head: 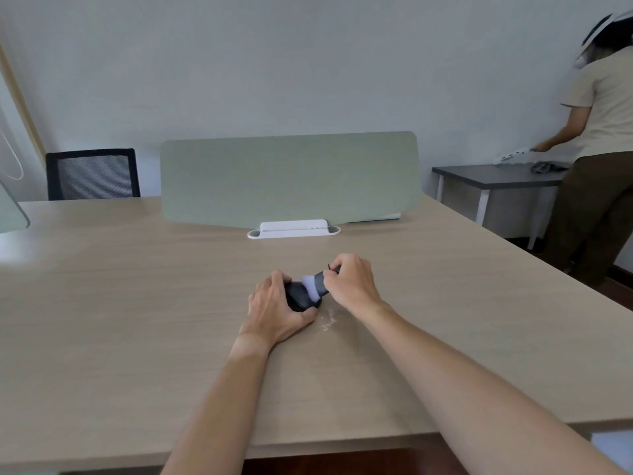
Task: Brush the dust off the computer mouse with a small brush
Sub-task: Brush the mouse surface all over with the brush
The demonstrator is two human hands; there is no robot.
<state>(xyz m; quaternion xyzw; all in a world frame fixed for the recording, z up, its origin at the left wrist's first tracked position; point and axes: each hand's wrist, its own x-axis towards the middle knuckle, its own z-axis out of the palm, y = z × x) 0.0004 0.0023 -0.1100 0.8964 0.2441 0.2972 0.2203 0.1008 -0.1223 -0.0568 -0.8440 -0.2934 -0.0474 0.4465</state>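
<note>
A black computer mouse (300,297) lies on the wooden desk (137,303), near its middle. My left hand (274,308) wraps around the mouse's left side and holds it against the desk. My right hand (352,279) is closed on a small grey brush (317,284), whose pale bristles press on the top of the mouse. White dust specks (328,320) lie on the desk just right of the mouse. Most of the mouse is hidden by my fingers and the brush.
A green divider panel (291,180) in a white base (294,229) stands behind the mouse. A black mesh chair (92,174) sits at the far left. Another person (603,149) stands at a dark side table (496,176) on the right.
</note>
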